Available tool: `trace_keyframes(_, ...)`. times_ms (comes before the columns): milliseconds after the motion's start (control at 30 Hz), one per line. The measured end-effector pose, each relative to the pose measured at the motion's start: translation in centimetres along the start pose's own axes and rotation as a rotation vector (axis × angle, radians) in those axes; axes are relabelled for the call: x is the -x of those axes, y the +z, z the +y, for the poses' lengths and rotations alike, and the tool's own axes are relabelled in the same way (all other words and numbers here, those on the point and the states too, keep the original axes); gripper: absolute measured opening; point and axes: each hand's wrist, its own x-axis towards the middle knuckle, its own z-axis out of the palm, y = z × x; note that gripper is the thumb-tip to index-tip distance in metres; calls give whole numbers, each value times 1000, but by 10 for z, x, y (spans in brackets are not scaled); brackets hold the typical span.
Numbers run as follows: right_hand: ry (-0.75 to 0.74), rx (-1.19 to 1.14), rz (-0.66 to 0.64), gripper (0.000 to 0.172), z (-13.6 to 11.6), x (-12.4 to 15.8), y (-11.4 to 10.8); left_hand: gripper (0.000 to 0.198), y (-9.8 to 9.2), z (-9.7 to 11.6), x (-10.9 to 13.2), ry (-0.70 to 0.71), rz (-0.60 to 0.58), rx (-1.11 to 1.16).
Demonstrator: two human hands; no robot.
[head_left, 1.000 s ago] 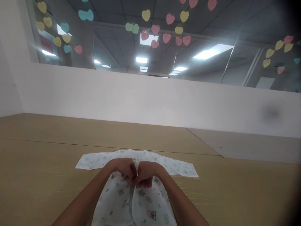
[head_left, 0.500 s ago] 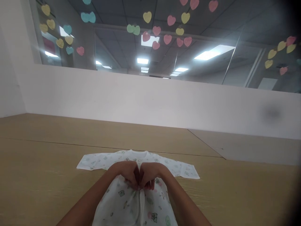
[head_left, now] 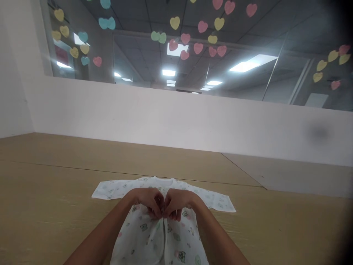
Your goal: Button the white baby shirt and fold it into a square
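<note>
Two hands and one garment in the head view, listed in order.

Item 1: white printed infant sleepsuit (head_left: 143, 235), lying flat on the bench (head_left: 55, 221) directly in front of the person, its body running toward the camera wearer and its printed motifs small and pastel. Sleeve on the left of the view (head_left: 110, 192) and sleeve on the right (head_left: 217, 203) lie spread straight out to either side. Neckline (head_left: 162, 181) points away from the person. Front opening (head_left: 164, 235) runs down the centre, its two edges meeting in a straight line below the hands.

Item 2: left hand (head_left: 149, 200), curled and resting over the upper chest of the sleepsuit, fingers bent inward.

Item 3: right hand (head_left: 179, 203), mirroring it, close enough that the two touch at the centre. Fingertips (head_left: 161, 211) of both hands pinch the front edges together; any snap or tie there is hidden.

Step in hand, as judged: closing the front at the upper chest. The next move appears to call for a firm press or tie at that point, then work further along the opening.

Surroundings: low white partition (head_left: 165, 117) behind the bench, glass panels (head_left: 132, 55) above it carrying paper hearts (head_left: 202, 26), and ceiling lights (head_left: 244, 66) reflected or seen beyond.
</note>
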Motion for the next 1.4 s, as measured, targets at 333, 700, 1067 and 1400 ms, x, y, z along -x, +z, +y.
trace_keyframes(333, -7, -28, 46, 8, 0, -2, 1, 39, -2, -5, 0, 46, 7, 81)
trace_keyframes(700, -11, 48, 106, 4, -6, 3, 3, 43, -2, -3, 3, 44, 19, 90)
trace_keyframes(1067, -69, -6, 52, 9, -3, 4, 0, 48, -2, -2, 5, 27, 50, 110)
trace_keyframes(1400, -56, 7, 61, 12, 0, -9, 3, 43, -5, 3, 17, 59, 54, 171)
